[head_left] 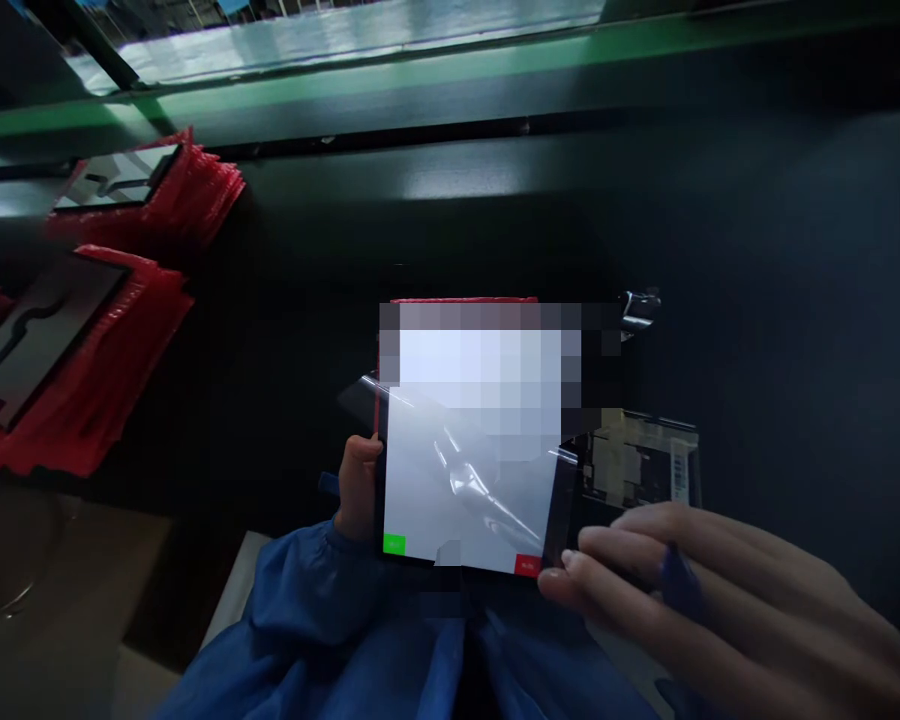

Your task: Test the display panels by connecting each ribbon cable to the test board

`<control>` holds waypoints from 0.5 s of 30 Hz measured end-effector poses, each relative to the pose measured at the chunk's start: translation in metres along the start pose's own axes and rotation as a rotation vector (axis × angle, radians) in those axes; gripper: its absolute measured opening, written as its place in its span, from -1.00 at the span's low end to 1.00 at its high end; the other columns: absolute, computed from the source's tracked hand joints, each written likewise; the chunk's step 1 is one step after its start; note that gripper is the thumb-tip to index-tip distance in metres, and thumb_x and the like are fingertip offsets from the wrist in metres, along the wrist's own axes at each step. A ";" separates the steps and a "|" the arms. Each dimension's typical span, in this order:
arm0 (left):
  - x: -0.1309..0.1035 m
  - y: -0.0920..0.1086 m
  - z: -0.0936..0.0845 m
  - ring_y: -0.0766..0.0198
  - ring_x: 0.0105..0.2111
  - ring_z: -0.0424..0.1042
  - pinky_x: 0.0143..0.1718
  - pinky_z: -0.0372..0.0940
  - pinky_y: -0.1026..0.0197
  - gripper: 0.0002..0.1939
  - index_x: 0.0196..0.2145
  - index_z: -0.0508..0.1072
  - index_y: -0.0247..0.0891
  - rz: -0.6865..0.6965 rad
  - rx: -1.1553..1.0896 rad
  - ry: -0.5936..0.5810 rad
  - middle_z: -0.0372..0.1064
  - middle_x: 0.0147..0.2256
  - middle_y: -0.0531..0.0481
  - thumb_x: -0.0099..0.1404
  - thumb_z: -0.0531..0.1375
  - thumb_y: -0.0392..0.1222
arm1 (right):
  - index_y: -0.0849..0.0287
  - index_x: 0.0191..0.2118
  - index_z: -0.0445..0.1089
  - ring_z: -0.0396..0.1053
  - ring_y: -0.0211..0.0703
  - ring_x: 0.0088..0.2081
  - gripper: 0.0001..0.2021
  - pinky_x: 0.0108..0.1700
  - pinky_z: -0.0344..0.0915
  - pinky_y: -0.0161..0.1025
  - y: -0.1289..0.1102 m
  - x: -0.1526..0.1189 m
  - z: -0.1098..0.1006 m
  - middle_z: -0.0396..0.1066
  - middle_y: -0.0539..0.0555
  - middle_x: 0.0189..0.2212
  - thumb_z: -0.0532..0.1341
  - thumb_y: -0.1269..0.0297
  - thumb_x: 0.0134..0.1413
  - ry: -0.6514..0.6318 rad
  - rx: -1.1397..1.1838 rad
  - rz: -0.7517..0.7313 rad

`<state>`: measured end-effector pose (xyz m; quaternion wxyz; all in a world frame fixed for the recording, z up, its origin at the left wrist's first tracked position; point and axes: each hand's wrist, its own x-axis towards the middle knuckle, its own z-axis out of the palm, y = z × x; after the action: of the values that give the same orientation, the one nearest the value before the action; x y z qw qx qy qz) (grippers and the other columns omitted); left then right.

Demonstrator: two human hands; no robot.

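left hand (358, 487) grips the left edge of the lit white rectangular display panel (471, 470), thumb on the bezel, remaining fingers hidden behind it; closed hold, panel kept tilted up over the lap; right hand (701, 590) at the panel's lower right corner, fingertips (570, 565) touching the edge beside the small red on-screen square (526, 565); fingers extended and close together, whether they pinch anything I cannot tell; a blue cot sits on one finger (679, 580); small green on-screen square (394, 544) at the panel's lower left corner; clear glossy protective film (480, 490) lies wrinkled across the panel face, its edge lifted just past the panel's upper left; upper half of the panel is blurred out, unreadable; blue sleeve (307, 590) directly below the panel.

just right of the panel: transparent tray or bag with a circuit board and labels (645, 465), touching or nearly; above that, a small shiny metal clip (640, 308); well left of the panel: two stacks of red plastic-wrapped flat panels (82, 340) on the dark work surface (757, 300); green-edged conveyor rail (420, 85) far above the panel.

judgement: looks like a screen check with the film partly loose; the step in hand reads as working the lower right corner, either the film edge or the red button; next move would call for a steady left hold and a fine fingertip action at that corner without creasing the film.
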<state>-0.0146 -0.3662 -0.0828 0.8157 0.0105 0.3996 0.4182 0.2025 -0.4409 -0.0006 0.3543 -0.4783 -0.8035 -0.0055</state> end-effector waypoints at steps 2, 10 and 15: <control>0.000 0.001 0.001 0.00 -0.52 0.48 -0.42 0.38 0.07 -0.88 -0.63 0.35 -0.22 0.025 0.011 0.002 0.32 -0.70 0.02 -0.16 0.20 -0.15 | 0.08 -0.28 0.48 0.45 -0.20 -0.45 -0.75 -0.33 0.46 -0.23 0.001 0.002 -0.002 0.48 -0.01 -0.49 0.09 0.40 0.39 -0.021 0.026 -0.096; 0.000 -0.001 0.001 0.23 -0.69 0.32 -0.57 0.28 0.19 -0.84 -0.68 0.27 -0.23 0.083 0.001 0.055 0.30 -0.71 0.05 -0.16 0.21 -0.17 | 0.07 -0.25 0.49 0.44 -0.22 -0.47 -0.78 -0.37 0.46 -0.25 0.002 -0.003 -0.003 0.48 -0.04 -0.49 0.12 0.44 0.35 -0.029 0.041 -0.048; -0.004 0.002 0.008 0.08 -0.57 0.44 -0.47 0.37 0.12 -0.89 -0.66 0.30 -0.21 0.060 0.006 0.078 0.27 -0.71 0.04 -0.19 0.17 -0.16 | 0.06 -0.21 0.52 0.48 -0.17 -0.43 -0.84 -0.27 0.52 -0.24 0.000 -0.017 -0.001 0.51 -0.03 -0.46 0.19 0.41 0.31 0.010 -0.016 0.016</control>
<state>-0.0118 -0.3649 -0.0738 0.7865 0.0085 0.4320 0.4414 0.2079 -0.4540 -0.0100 0.3543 -0.4874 -0.7980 -0.0115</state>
